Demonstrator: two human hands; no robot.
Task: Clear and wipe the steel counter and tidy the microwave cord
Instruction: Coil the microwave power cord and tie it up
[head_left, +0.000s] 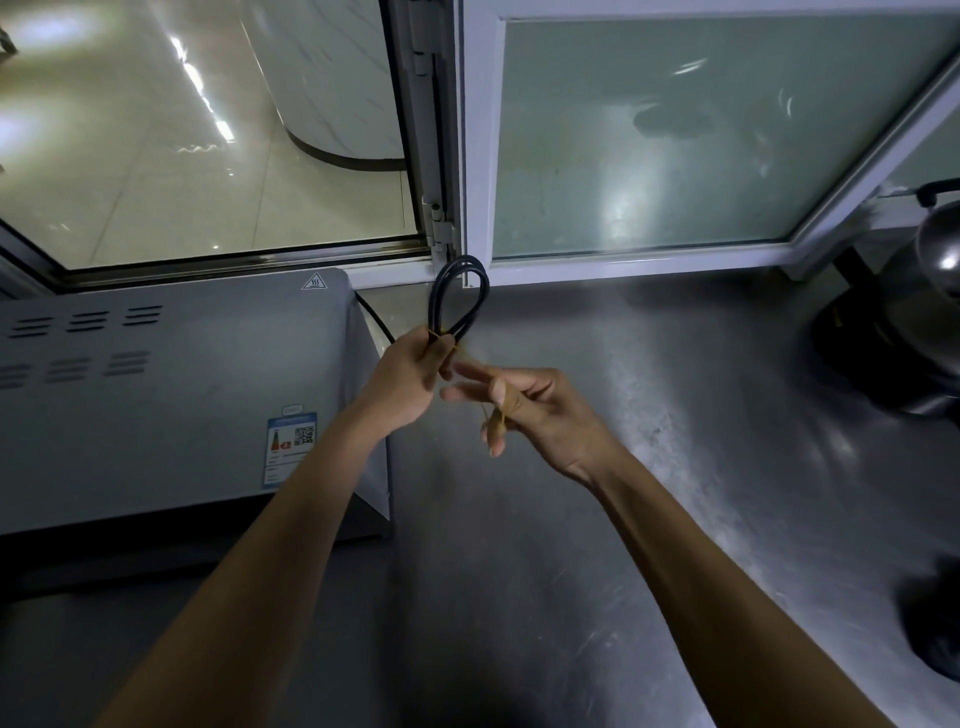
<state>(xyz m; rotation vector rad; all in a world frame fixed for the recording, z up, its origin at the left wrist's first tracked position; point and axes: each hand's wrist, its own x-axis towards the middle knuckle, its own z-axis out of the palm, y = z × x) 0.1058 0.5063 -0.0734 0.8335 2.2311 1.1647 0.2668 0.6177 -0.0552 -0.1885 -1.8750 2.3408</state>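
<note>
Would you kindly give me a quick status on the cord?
Left hand grips looped cord. Right hand stretches rubber band beside it. Counter below, nothing blocking.

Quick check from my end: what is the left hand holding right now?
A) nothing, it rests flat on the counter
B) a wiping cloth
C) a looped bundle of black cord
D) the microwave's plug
C: the left hand grips a looped bundle of black cord held up above the steel counter, beside the microwave, while the right hand stretches a tan rubber band over its fingers.
</note>
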